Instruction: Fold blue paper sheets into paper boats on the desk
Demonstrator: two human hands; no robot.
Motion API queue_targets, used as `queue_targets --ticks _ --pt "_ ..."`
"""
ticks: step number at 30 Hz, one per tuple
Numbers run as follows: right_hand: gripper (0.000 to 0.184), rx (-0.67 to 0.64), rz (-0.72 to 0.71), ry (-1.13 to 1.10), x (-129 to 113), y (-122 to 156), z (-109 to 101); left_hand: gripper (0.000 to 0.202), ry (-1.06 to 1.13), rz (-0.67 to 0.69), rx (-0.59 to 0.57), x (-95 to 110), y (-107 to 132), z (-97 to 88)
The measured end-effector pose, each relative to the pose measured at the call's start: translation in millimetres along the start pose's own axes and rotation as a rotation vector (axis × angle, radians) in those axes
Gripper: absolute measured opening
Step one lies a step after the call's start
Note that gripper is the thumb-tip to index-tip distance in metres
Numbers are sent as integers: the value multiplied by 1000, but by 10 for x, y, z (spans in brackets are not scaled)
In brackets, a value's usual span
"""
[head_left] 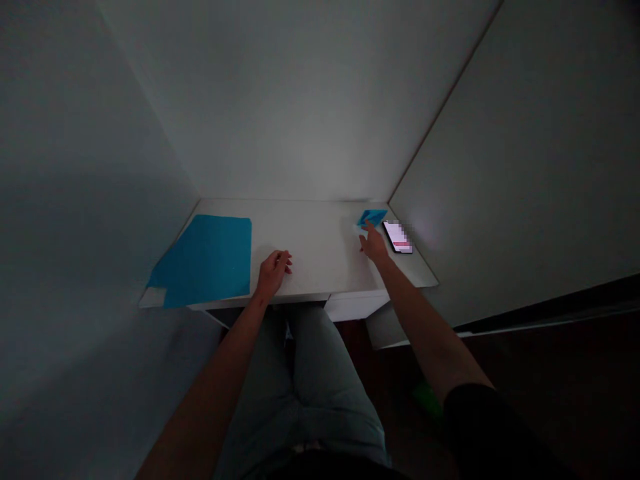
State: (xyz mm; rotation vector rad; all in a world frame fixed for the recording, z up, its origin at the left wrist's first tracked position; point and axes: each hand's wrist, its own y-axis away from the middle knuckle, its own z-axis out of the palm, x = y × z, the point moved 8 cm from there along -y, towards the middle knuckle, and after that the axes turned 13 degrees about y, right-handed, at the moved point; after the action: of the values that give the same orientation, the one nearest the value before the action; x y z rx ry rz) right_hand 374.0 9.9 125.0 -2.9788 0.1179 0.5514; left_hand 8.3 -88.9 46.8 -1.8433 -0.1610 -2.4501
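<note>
My right hand [374, 243] reaches to the back right of the white desk, index finger stretched out and the thumb apart from it. Its fingertip meets the near edge of a small folded blue paper piece [374, 217]; whether it touches or only overlaps it in view, I cannot tell. My left hand [273, 271] rests at the desk's front edge, fingers loosely bent with gaps between them and nothing visible in them. To its left lies a large flat blue sheet [210, 260] with angled corners.
A phone [397, 237] with a lit screen lies right of the folded piece, near the side wall. Walls close in the white desk [315, 233] at the back and both sides. Below its front edge is a white drawer front [355, 305].
</note>
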Motion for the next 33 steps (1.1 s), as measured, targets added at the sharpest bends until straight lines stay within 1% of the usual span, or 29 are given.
queue_targets --ticks 3,5,7,9,10,12,14,15,17,18,19,20,22,23,25,27,28,30,32,33 --pt "47 46 -83 -21 -100 358 175 46 -10 5 -6 -10 13 35" --pt "44 16 -138 -34 -167 569 279 44 -24 14 -26 23 48 86" --pt "39 -16 -161 -67 -198 694 318 40 -73 54 -67 123 99 117" --pt "32 -26 -163 -85 -199 729 300 33 -171 139 -111 296 159 60" --pt "31 -20 -170 -90 -201 724 282 30 -237 188 -126 395 192 -19" --pt "30 -21 -182 -90 -205 690 272 27 -384 268 -132 580 265 -289" --pt "30 -26 -185 -67 -207 654 294 34 -532 295 -124 704 356 -667" --pt "29 -36 -188 -52 -212 642 316 43 -601 289 -122 736 411 -871" --pt "28 -58 -194 -23 -224 630 357 63 -714 247 -148 732 542 -1243" --pt "28 -65 -194 -11 -228 628 368 68 -758 215 -172 701 610 -1396" --pt "29 -71 -190 -1 -228 627 374 67 -792 185 -197 661 676 -1523" --pt "29 -74 -186 7 -227 627 373 61 -815 160 -219 618 735 -1621" --pt "30 -85 -184 19 -224 630 369 43 -842 131 -264 547 822 -1727" --pt "31 -90 -187 24 -224 634 366 37 -854 131 -275 532 844 -1747" --pt "31 -95 -193 29 -219 644 362 32 -898 158 -255 563 848 -1746" --pt "33 -85 -189 26 -204 656 354 28 -972 209 -208 666 816 -1689" --pt "34 -78 -191 21 -203 665 351 27 -1015 235 -193 730 795 -1633" --pt "39 -65 -216 8 -236 692 350 27 -1091 277 -201 858 756 -1454" --pt "42 -54 -281 -7 -341 752 347 26 -1141 313 -255 964 739 -1197" --pt "44 -49 -331 -13 -426 802 343 25 -1151 335 -301 1004 748 -1039"
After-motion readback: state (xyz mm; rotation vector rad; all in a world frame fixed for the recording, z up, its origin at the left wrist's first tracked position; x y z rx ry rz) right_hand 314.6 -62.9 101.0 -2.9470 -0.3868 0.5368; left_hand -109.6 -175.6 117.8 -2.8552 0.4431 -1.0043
